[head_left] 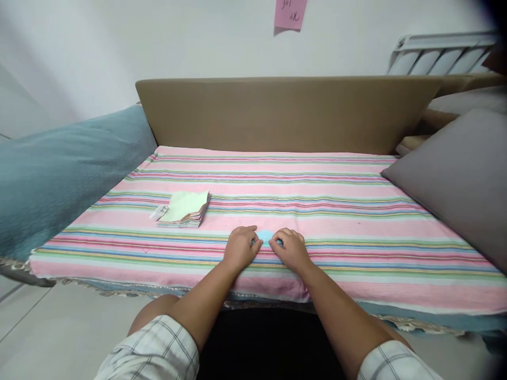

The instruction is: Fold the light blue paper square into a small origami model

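Note:
Both my hands rest on a striped pink cloth (253, 186) near the front edge of the couch. Between them lies a small piece of light blue paper (265, 237). My left hand (241, 245) pinches its left side between thumb and fingers. On the opposite side, my right hand (290, 248) pinches the paper the same way. The paper's outer parts are covered by my fingers, so its full shape is hidden. Up and to the left sits a stack of square paper sheets (186, 206), pale green on top, with a small white tag-like piece (159, 212) at its left edge.
A brown backrest (277, 113) stands behind the cloth. Grey cushions (459, 174) lean at the right, and a blue-covered armrest (75, 163) is at the left. On the wall are a pink note (290, 14) and a white radiator (443, 53).

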`<state>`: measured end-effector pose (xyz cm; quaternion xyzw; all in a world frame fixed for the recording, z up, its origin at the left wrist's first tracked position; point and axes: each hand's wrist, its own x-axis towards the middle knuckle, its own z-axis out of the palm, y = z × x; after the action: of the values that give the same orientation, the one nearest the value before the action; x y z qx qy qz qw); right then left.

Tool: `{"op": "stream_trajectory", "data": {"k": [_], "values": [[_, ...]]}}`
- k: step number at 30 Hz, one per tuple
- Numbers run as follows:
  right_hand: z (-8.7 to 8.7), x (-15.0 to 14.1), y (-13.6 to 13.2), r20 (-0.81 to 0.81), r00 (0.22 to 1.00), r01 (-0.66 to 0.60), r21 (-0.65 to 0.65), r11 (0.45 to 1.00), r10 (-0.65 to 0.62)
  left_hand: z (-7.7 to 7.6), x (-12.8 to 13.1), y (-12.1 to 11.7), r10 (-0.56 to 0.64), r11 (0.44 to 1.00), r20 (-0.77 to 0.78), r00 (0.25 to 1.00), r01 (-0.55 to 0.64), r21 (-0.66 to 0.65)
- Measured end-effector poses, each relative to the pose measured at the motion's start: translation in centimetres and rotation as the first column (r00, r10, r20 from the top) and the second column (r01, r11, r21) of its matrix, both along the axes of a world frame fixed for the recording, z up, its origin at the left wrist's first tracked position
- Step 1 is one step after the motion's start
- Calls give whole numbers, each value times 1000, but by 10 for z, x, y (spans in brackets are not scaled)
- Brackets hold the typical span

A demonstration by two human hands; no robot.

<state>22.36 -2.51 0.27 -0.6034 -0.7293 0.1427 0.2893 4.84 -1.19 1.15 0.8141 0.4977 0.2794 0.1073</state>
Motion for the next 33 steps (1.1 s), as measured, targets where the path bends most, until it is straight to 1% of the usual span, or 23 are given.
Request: {"op": "stream_trajectory", "data": {"k": [15,33], "values": [[-2,0,1,-4,1000,4,23,1000,-4,2,0,0,-9,1000,-8,1000,9,27],[-4,-1,1,5,1000,1,31,1000,-1,-1,-1,0,-1,1000,-9,1000,1,29]]}}
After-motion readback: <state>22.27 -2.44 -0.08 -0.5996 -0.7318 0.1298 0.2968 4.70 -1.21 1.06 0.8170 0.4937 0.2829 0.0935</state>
